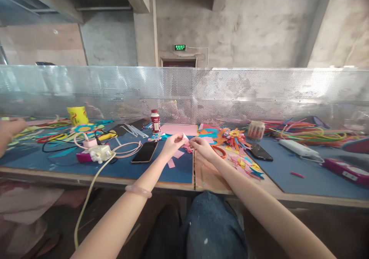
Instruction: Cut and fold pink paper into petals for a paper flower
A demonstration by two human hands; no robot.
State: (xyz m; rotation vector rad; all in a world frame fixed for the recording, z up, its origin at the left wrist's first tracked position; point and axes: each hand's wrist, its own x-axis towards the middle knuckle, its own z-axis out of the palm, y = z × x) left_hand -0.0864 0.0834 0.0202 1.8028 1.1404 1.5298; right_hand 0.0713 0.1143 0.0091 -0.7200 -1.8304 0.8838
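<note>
Both of my hands meet over the middle of the table. Pinched in my left hand (173, 144) is a small piece of pink paper (185, 137). My right hand (201, 146) has its fingers pressed together at the paper's right side; whether they grip the paper too is hard to make out. Cut pink paper pieces (178, 154) lie just below my hands on the blue mat (175, 174). A larger pink sheet (178, 129) lies behind them. To the right are an orange paper flower (234, 136) and a pile of coloured paper strips (247, 165).
A phone (144, 152) and power strip (95, 154) with cables lie left; another phone (260, 152) and a white charger (298, 149) lie right. A red bottle (155, 121) stands behind. Another person's hand (11, 132) is far left. A perforated metal screen (121, 89) borders the table.
</note>
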